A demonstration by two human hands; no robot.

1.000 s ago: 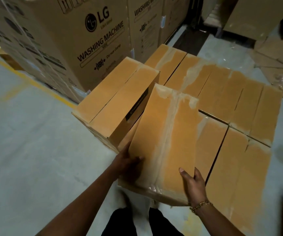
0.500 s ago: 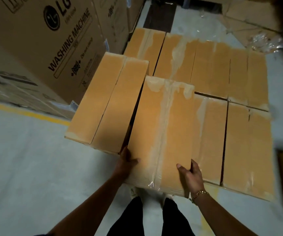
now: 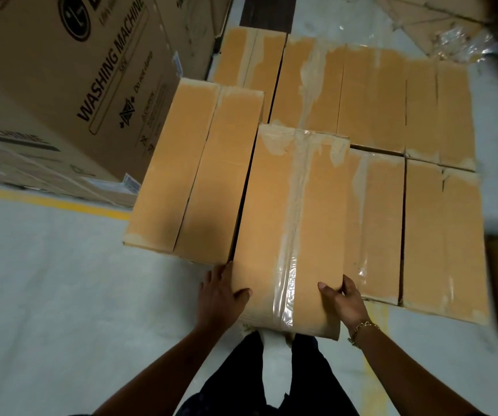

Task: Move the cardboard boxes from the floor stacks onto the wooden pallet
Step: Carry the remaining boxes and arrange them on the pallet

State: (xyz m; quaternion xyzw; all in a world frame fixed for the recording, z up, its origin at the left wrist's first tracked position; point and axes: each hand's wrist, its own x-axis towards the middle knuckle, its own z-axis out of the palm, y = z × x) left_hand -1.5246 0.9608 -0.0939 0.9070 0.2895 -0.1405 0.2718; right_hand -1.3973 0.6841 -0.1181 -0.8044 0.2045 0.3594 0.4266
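Your left grip point(image 3: 222, 292) holds the near left corner of the taped box point(image 3: 289, 229), thumb laid on the top face and fingers down its left side. Your right grip point(image 3: 342, 298) holds the near right corner, thumb on top and fingers curled round the edge (a gold bracelet point(image 3: 361, 328) sits at that wrist). The taped box lies lengthwise away from you, with a clear strip of tape down its middle. Its near end hangs out past the lower boxes point(image 3: 442, 235), above your feet; I cannot tell whether its far end rests on them. Just beside it on the left, with a dark slit between, lies a raised box point(image 3: 193, 169) at about the same height. The lower boxes form a flat layer to the right and beyond, packed edge to edge. A large washing-machine carton point(image 3: 70, 85) stands at the far left, close to the raised box, with a yellow line point(image 3: 46, 202) on the grey floor point(image 3: 46, 295) along its base. Flattened cardboard point(image 3: 421, 13) lies at the far right.
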